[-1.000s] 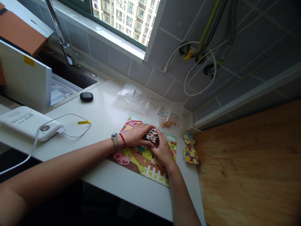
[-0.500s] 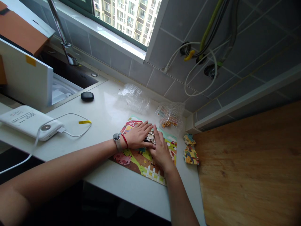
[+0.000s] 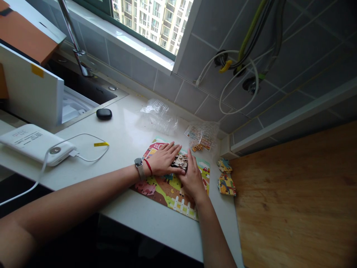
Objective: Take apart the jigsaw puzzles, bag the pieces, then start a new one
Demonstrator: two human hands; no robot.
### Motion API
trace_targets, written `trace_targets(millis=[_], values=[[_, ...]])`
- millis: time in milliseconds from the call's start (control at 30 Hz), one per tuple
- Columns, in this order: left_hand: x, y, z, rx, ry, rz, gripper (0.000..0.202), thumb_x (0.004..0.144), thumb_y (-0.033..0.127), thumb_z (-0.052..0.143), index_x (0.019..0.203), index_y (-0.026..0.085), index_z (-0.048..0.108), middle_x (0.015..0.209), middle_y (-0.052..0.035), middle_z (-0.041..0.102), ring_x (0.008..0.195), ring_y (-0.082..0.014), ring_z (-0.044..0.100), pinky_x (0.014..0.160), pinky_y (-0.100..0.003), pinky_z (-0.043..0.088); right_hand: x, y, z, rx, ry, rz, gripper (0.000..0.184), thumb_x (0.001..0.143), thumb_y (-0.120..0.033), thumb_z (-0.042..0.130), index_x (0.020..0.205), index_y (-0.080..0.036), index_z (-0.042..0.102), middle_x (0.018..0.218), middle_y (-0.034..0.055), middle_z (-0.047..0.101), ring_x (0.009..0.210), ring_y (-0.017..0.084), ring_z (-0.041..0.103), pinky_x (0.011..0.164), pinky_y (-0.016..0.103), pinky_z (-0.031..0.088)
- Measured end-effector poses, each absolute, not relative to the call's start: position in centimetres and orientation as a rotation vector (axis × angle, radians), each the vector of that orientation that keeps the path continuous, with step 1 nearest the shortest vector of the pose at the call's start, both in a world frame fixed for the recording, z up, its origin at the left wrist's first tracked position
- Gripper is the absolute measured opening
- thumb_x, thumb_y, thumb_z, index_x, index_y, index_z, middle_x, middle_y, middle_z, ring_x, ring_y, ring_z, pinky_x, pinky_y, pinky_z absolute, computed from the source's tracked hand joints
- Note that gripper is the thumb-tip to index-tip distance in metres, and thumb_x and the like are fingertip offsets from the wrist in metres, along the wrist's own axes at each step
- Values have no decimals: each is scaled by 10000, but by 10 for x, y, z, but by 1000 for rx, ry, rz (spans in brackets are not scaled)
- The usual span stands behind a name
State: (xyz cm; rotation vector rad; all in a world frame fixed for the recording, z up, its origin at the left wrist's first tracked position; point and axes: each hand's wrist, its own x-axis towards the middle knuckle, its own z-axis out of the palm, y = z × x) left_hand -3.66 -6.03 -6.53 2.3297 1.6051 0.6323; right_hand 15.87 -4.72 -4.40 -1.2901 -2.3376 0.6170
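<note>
A colourful farm-scene puzzle board lies on the white counter. On it sits a small heap of loose puzzle pieces. My left hand lies flat with fingers stretched out, touching the heap from the left. A watch and a red string are on that wrist. My right hand lies flat against the heap from the right, fingers extended. Neither hand grips anything that I can see.
A plastic bag of puzzle pieces and an empty clear bag lie behind the board. Two assembled puzzle chunks rest by a wooden board. A white power bank with cable, a black case and a sink are left.
Both hands went from cupping the heap of pieces to lying flat, pressing it between them; the heap now shows lower and more spread between the fingers.
</note>
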Motion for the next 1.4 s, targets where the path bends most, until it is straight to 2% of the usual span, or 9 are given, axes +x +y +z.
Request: trace_targets(millis=[200,367,500,667,800,933,1000,1233,1400], values=[[-34,-60,-71,2354,1645,556,1083,895,886,367,1610,74,330,1688,-261,255,1595,-428,165,1270,-579,102,157,-47,-44,-1212,-2361,660,951,793,-102,629,1652,-250,248,1526,147,485,1415,331,493,1170,514,442],[-33,-60,-70,2347,1640,594,1065,883,883,416,1600,98,364,1685,-259,272,1589,-439,185,1264,-606,117,158,-43,-43,-1095,-2318,698,851,755,-66,616,1568,-222,415,1443,130,551,1343,292,552,1171,465,449],[-34,-60,-64,2290,1640,630,1130,838,911,463,1627,117,305,1682,-246,293,1576,-458,211,1255,-622,155,161,-40,-39,-1058,-2316,712,757,765,-92,644,1496,-240,513,1366,111,612,1258,290,611,1127,444,491],[-28,-62,-61,2292,1477,709,1111,830,904,495,1620,148,300,1658,-215,370,1571,-416,266,1262,-605,169,162,-41,-35,-1039,-2371,734,814,826,-183,691,1588,-263,417,1464,129,562,1333,312,575,1144,468,474],[-22,-63,-65,2239,1426,797,1066,865,867,504,1617,142,292,1663,-226,353,1532,-382,370,1255,-561,237,162,-43,-36,-1019,-2357,787,902,813,-152,688,1632,-282,333,1520,129,521,1398,304,532,1179,481,441],[-24,-62,-65,2238,1455,791,993,869,858,513,1547,139,419,1566,-207,509,1528,-394,368,1250,-557,263,163,-42,-38,-1032,-2329,795,850,808,-188,725,1590,-238,394,1527,136,531,1412,295,524,1199,467,421],[-27,-62,-65,2267,1482,758,946,874,852,512,1511,153,473,1540,-184,541,1540,-409,338,1254,-570,247,165,-41,-39,-1050,-2313,795,792,810,-224,739,1544,-209,442,1507,144,555,1395,295,540,1195,463,424],[-33,-61,-69,2361,1506,666,962,898,876,407,1559,177,427,1644,-197,403,1574,-415,252,1262,-599,168,167,-37,-38,-1079,-2260,860,553,781,-267,753,1312,-193,615,1270,119,711,1142,285,679,1040,431,533],[-33,-62,-68,2341,1511,699,994,917,872,356,1616,166,320,1640,-192,413,1572,-395,267,1262,-554,181,176,-31,-36,-1170,-2126,920,702,738,-377,833,1384,-206,617,1346,125,704,1209,316,670,1087,476,511]])
